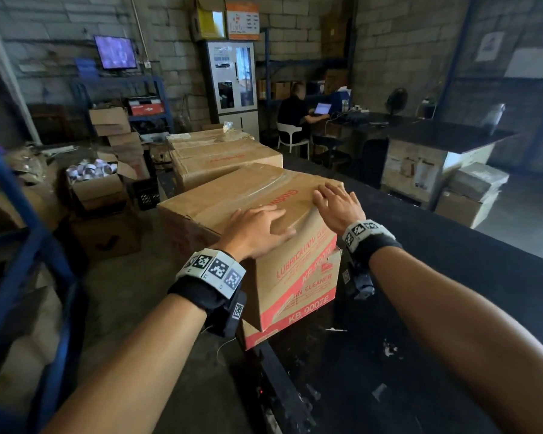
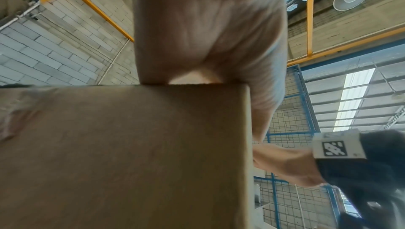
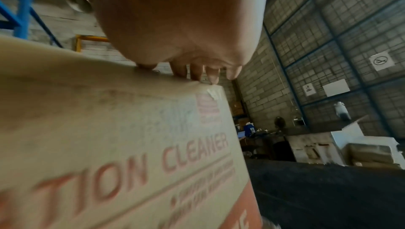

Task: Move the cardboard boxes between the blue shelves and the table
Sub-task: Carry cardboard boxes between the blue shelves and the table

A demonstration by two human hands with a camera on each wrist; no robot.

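A taped cardboard box (image 1: 242,195) with red "LUBRICATION CLEANER" print lies askew on top of a second, similar box (image 1: 308,311) at the near left edge of the black table (image 1: 452,277). My left hand (image 1: 257,228) lies flat on the top box near its front corner, fingers straight. My right hand (image 1: 336,203) rests flat on the box's right side, fingers spread. The left wrist view shows the palm (image 2: 208,30) over the box's plain side (image 2: 122,154). In the right wrist view the fingertips (image 3: 197,73) touch the top edge above the printed face (image 3: 131,146).
More cardboard boxes (image 1: 220,158) stand further back along the table's left edge. A blue shelf frame (image 1: 29,233) rises at the left, with open cartons (image 1: 98,189) on the floor beside it. A person (image 1: 295,111) sits at a desk in the back.
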